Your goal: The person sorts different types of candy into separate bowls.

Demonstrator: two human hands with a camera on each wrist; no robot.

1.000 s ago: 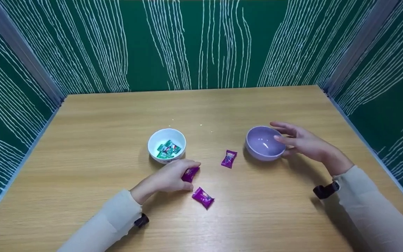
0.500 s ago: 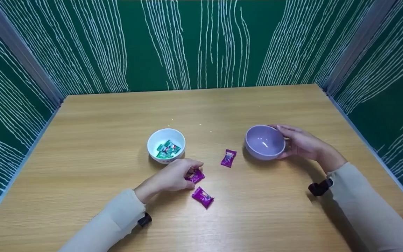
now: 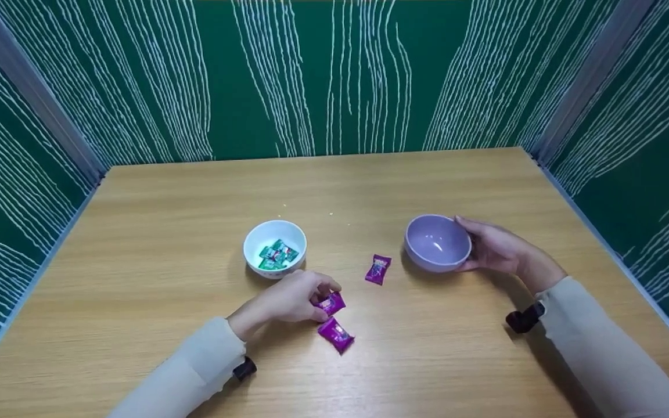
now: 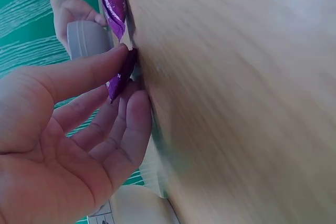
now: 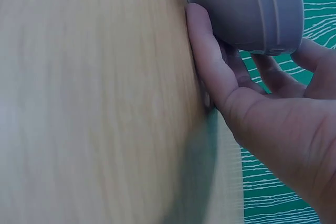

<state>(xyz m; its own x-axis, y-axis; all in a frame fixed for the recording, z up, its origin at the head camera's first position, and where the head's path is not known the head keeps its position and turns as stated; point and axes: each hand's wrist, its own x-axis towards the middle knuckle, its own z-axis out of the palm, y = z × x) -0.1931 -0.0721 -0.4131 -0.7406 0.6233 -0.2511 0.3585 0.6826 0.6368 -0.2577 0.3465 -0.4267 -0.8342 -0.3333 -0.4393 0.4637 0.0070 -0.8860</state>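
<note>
My left hand pinches a purple-wrapped candy between thumb and fingers, low over the table; in the left wrist view the thumb presses that candy from one side. Just in front of it lies a second purple candy, and a third purple candy lies farther right. My right hand curves round the right side of an upright purple bowl, which shows a bare inside. In the right wrist view the fingers touch the bowl's outer wall near its base.
A white bowl with several green-wrapped candies stands just beyond my left hand. All rests on a wooden table. Tiny pale specks lie behind the bowls. Green walls with white streaks rise at the back and sides.
My left hand has shifted right with its candy, close to the second one. My right hand has moved in from loosely spread fingers to a closer hold on the purple bowl, which stays in place.
</note>
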